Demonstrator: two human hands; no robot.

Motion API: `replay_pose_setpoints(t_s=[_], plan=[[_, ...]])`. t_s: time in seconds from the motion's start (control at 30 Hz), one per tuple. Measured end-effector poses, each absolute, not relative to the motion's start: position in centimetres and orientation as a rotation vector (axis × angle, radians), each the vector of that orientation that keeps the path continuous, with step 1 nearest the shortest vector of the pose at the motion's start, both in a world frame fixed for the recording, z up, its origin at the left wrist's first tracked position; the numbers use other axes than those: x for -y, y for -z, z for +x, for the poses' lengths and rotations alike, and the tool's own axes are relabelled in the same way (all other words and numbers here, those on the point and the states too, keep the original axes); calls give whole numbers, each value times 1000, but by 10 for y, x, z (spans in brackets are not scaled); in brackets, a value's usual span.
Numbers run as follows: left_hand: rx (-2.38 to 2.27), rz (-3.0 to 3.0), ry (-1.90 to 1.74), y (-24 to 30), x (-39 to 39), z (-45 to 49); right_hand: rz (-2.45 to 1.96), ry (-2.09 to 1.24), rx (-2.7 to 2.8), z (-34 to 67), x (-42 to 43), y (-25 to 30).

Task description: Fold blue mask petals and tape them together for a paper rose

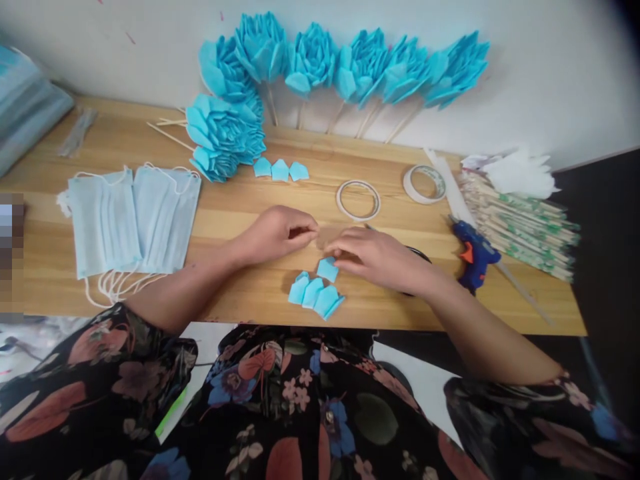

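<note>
Your petals are pale-blue, soft-looking pieces with pointed tops and flat faces. One single petal lies on the wood-grained desk just beside the fingertips of your right hand, on the near side; contact cannot be confirmed. A cluster of overlapping petals sits nearer to you, slightly left of that hand and apart from it. A row of three petals lies well apart, on the far side of your left hand.

Your left hand is pinched, thumb and fingertips together; whether a thin item is between them cannot be told. Your right hand is loosely curled, its fingertips close to the left ones; its grip cannot be determined.

Further findings: a thin tape ring lies beyond your right hand, with a thicker white tape roll to its right. A blue glue gun with an orange trigger lies at the right. Pleated masks with white cords lie at the left. Layered, ruffled blue flowers on slim wooden stems stand at the far wall.
</note>
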State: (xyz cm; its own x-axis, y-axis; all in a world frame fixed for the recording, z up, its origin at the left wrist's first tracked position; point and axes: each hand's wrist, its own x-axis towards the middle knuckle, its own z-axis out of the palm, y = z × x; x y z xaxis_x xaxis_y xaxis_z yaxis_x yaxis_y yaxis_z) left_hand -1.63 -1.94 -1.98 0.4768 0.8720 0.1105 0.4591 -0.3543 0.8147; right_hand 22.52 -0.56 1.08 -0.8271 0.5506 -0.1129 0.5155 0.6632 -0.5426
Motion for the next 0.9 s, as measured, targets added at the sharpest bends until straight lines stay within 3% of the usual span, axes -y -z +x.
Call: replay_pose_setpoints(t_s=[0.17,0.33,0.7,0.9], plan=[[-1101,1838,-772,20,21,-15,-991,-889,2787,217,3,-9],[-1090,1713,-954,12,22,-17,-1185,-1165,2378,210,-14,-11],[-1098,2290,-952,18,16,-22,-1187,-1622,1626,180,-33,1],[-1310,1726,-1187,23,11,-21,-1064,-1653,1531,176,-29,9]])
